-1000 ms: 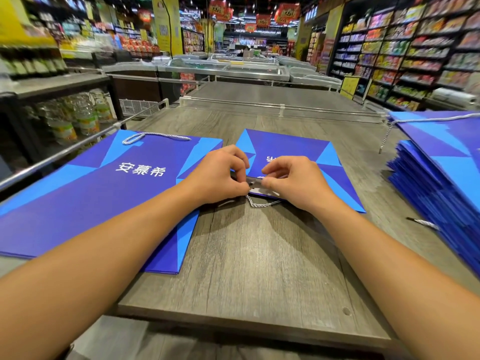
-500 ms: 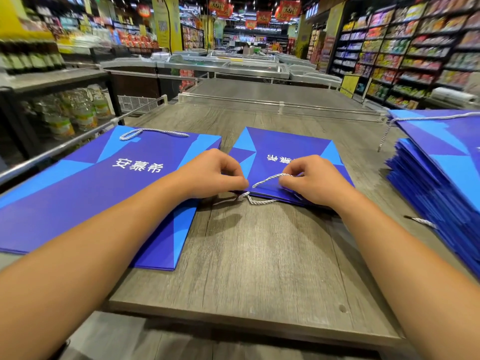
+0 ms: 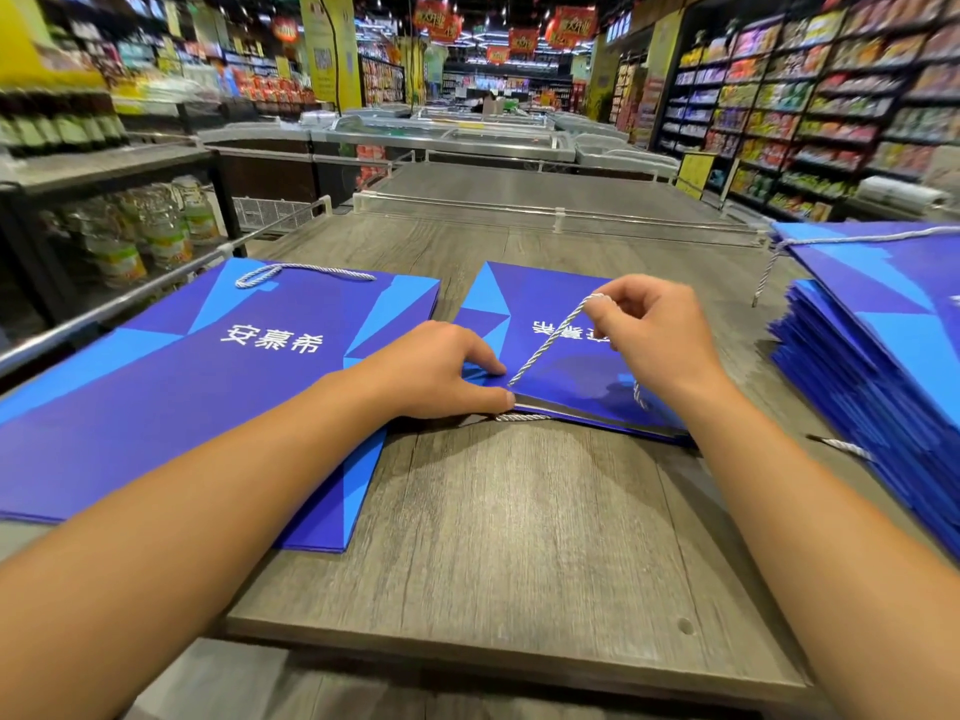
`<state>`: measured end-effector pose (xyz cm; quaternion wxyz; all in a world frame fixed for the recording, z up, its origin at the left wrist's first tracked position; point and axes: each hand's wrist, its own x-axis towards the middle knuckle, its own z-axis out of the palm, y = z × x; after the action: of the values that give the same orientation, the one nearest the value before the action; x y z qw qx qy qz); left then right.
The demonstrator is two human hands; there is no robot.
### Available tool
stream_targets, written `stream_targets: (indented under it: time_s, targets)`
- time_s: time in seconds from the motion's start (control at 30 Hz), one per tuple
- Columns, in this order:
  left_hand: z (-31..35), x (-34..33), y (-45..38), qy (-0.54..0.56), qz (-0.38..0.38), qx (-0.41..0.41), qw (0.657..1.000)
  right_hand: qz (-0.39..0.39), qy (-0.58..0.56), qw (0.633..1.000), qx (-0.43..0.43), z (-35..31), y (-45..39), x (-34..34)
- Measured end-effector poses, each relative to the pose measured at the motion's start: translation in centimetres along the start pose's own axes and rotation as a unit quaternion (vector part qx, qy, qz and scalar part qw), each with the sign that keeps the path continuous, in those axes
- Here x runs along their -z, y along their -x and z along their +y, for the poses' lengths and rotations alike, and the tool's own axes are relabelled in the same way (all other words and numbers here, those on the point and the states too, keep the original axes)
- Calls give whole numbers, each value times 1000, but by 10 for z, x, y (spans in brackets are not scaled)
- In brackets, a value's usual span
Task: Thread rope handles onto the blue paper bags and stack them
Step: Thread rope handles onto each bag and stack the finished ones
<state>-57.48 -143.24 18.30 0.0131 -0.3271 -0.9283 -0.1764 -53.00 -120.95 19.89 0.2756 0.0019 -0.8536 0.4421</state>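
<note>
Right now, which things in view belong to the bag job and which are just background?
Job: middle bag, rope, left hand, right hand, finished bag, bag stack.
Background: wooden table, bottles, snack shelves, freezers.

My two arms reach in from the near edge, both bare from elbow to wrist, with no sleeves showing. My left hand (image 3: 441, 368) and right hand (image 3: 657, 340) wear no gloves, rings, watch or bracelets. My fingernails are short and unpainted.
</note>
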Motion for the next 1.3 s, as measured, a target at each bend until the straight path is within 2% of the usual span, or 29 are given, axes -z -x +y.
stream_targets:
  time_s: [0.1,0.2,0.27,0.37,0.43,0.53,0.7,0.8,0.93,1.07,1.1,1.17,1.23,1.3]
  targets:
    - [3,2,3,30,18,21,999,-64,52,997,-7,3,-5,13]
    - [10,0,3,23,48,42,998,-114,48,992,-13,6,-5,23]
    - [15,-6,3,-8,52,39,998,-140,11,990,-11,3,-2,23]
    - [19,-9,3,-44,8,12,999,-173,-15,985,-15,-4,-2,22]
    - [19,-7,3,-38,-13,10,999,-206,-67,974,-59,-6,-2,27]
    - [19,-6,2,-38,-24,16,999,-262,-176,940,-127,-7,-1,40]
    - [20,-5,2,-40,-32,3,999,-234,-270,929,-100,-8,-4,51]
    - [19,-5,2,-44,-38,-14,998,-195,-240,948,-73,-6,-4,36]
    - [16,-7,1,-55,-50,-28,997,-63,-91,994,-3,-1,-9,23]
    - [15,-8,-1,-57,-48,-25,997,34,91,993,60,8,-13,22]
    - [15,-8,-1,-57,-48,-26,997,32,118,992,36,8,-14,24]
    - [15,-8,-1,-55,-47,-27,997,-58,136,986,-73,8,-12,28]
    - [14,-8,0,-50,-45,-27,997,-162,66,969,-173,5,-8,33]
    - [14,-8,0,-44,-46,-24,998,-207,-44,951,-227,4,-6,40]
